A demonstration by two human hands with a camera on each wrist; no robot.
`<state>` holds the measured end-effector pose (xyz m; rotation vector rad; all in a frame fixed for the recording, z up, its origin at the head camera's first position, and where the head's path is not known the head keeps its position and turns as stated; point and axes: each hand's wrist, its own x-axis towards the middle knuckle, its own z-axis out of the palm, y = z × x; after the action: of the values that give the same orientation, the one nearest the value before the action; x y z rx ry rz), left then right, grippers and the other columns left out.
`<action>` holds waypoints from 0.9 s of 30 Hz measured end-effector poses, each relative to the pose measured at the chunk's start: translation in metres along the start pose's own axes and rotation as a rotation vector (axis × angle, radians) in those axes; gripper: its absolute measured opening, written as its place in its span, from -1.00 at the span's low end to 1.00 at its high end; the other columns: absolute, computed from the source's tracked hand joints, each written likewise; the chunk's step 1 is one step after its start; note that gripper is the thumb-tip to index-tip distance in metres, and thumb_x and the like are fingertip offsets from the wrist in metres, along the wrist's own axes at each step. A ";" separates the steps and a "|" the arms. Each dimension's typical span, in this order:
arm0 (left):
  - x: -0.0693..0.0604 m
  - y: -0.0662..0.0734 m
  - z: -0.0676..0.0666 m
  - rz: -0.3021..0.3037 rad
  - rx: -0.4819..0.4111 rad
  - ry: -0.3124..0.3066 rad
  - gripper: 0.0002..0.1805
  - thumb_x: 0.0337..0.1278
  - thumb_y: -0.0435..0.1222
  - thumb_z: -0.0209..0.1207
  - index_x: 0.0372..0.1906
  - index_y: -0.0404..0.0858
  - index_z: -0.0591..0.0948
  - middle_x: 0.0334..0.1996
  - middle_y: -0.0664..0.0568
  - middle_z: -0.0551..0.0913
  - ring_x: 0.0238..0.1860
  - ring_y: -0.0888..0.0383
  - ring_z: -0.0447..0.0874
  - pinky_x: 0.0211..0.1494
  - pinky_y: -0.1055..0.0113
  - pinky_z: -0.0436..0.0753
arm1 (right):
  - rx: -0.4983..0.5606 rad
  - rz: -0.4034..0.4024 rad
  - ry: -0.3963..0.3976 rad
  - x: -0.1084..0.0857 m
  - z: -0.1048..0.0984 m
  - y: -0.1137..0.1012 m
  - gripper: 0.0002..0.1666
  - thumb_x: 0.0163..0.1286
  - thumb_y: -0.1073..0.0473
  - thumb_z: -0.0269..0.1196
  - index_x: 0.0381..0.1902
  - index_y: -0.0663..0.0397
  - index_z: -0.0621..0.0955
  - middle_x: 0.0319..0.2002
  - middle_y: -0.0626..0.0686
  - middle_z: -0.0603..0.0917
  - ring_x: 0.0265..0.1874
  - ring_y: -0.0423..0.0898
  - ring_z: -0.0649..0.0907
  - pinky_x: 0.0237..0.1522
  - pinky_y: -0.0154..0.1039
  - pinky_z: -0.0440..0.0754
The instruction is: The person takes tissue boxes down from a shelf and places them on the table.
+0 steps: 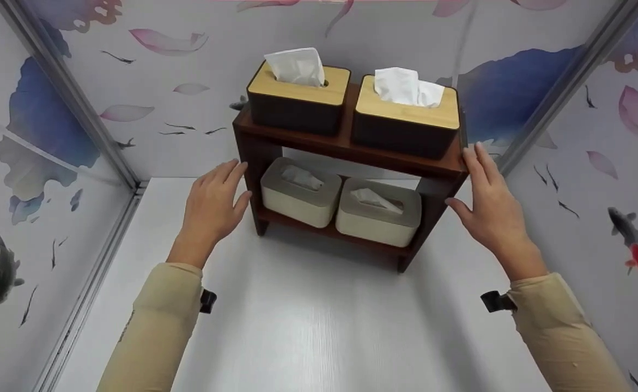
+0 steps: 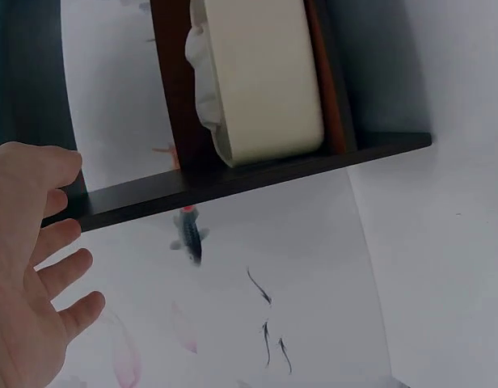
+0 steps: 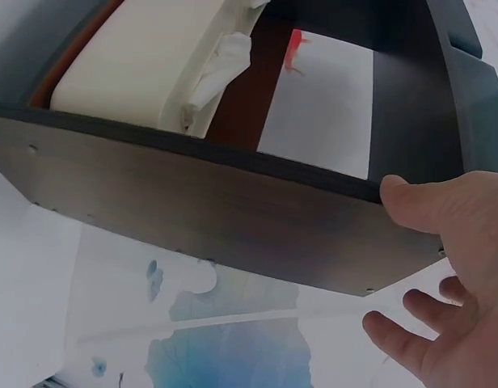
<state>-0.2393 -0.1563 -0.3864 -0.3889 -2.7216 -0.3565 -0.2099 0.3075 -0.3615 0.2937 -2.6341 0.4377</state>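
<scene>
Shelf unit [image 1: 329, 146] of dark reddish-brown boards stood upright on a white surface [image 1: 308, 316], between the two hands. Left hand [image 1: 213, 201] was wide, fingers extended and thumb set apart, nothing grasped; its fingertips lay at the side panel nearest it, though firm contact could not be confirmed. Right hand [image 1: 493, 209] was likewise wide and held nothing; its thumb tip lay at the front edge of the opposite panel, its fingers along the outer side near the top corner, apparently touching. On the top board, on the left hand's side, sat a black tissue box [image 1: 294, 114] with a light wooden lid; nearer the right hand sat a matching black box [image 1: 403, 130], a gap between them. White tissue protruded from each. On the lower board, just beyond the left thumb, was a cream box [image 1: 297, 200] with a greyish lid; beside it, toward the right thumb, stood a second cream box [image 1: 376, 224], both showing tissue in their slots. Beige sleeves [image 1: 160, 321] covered both forearms behind the hands. Beyond the hands and unit rose a pale wall [image 1: 204, 81] printed with petals and fish.
</scene>
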 end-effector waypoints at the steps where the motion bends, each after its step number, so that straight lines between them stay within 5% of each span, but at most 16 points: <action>1: 0.004 0.001 -0.002 -0.008 -0.006 0.003 -0.39 0.35 -0.11 0.11 0.42 -0.21 0.33 0.41 -0.13 0.35 0.41 -0.11 0.33 0.43 -0.10 0.34 | 0.001 -0.016 0.009 0.001 0.000 0.000 0.08 0.22 0.25 0.38 0.56 -0.01 0.03 0.55 0.12 0.06 0.42 0.27 0.28 -0.03 0.28 0.52; 5: 0.018 0.004 -0.011 -0.036 -0.022 0.016 -0.34 0.35 -0.12 0.10 0.47 -0.20 0.24 0.46 -0.12 0.27 0.45 -0.10 0.25 0.46 -0.10 0.29 | 0.010 -0.067 0.034 0.004 0.004 0.000 0.02 0.19 0.35 0.39 0.52 0.09 0.13 0.52 0.16 0.14 0.45 0.24 0.23 0.30 0.22 0.36; 8: 0.026 0.007 -0.014 -0.035 -0.023 0.045 -0.29 0.34 -0.13 0.11 0.50 -0.20 0.17 0.49 -0.12 0.20 0.47 -0.11 0.19 0.47 -0.10 0.26 | 0.008 -0.092 0.054 0.006 0.006 0.000 0.00 0.13 0.39 0.41 0.48 0.15 0.20 0.50 0.19 0.19 0.44 0.23 0.24 0.38 0.20 0.28; 11: 0.033 0.010 -0.017 -0.029 -0.012 0.058 -0.24 0.33 -0.14 0.12 0.52 -0.21 0.11 0.53 -0.11 0.10 0.51 -0.10 0.11 0.50 -0.07 0.21 | -0.002 -0.108 0.078 0.006 0.007 0.000 -0.03 0.10 0.41 0.42 0.44 0.18 0.25 0.47 0.20 0.24 0.42 0.24 0.27 0.32 0.25 0.32; 20: 0.049 0.016 -0.018 -0.083 0.028 -0.095 -0.15 0.39 -0.08 0.04 0.57 -0.18 -0.14 0.59 -0.04 -0.12 0.58 -0.07 -0.15 0.57 -0.10 -0.01 | -0.057 -0.089 0.114 0.003 0.013 -0.002 -0.04 0.08 0.41 0.43 0.42 0.15 0.27 0.47 0.17 0.26 0.38 0.23 0.30 0.25 0.24 0.28; 27: 0.057 0.016 -0.018 -0.090 0.036 -0.097 -0.16 0.39 -0.08 0.03 0.57 -0.19 -0.12 0.59 -0.06 -0.11 0.59 -0.06 -0.18 0.58 -0.11 -0.01 | -0.107 -0.079 0.128 0.006 0.014 -0.002 -0.04 0.06 0.40 0.44 0.41 0.17 0.28 0.45 0.17 0.30 0.38 0.19 0.31 0.29 0.17 0.22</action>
<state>-0.2790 -0.1341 -0.3447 -0.2812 -2.8423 -0.3199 -0.2199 0.2996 -0.3699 0.3223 -2.5006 0.2789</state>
